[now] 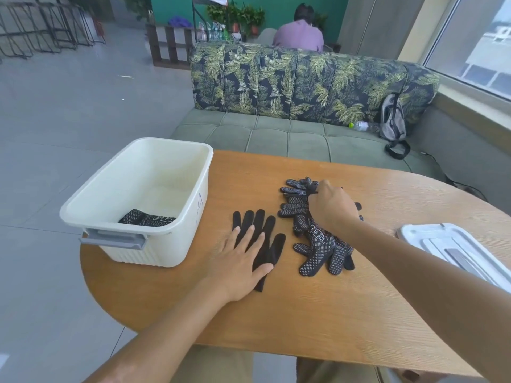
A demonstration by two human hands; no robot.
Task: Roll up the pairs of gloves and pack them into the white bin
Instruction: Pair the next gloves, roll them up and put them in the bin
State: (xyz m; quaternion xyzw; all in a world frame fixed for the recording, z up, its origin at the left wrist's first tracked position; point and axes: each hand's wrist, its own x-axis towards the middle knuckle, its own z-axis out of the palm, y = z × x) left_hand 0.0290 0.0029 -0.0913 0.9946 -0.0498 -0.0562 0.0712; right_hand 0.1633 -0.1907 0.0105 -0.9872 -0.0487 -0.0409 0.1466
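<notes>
Your left hand (240, 261) presses flat one plain black glove (262, 241); your right hand (331, 208) pinches from the dotted black glove pile (318, 233); one rolled pair (146, 218) lies in the white plastic bin (132, 217).

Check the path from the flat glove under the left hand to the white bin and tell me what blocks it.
Nothing visible does. Bare table separates the flat glove from the white bin, whose top is open.
</notes>
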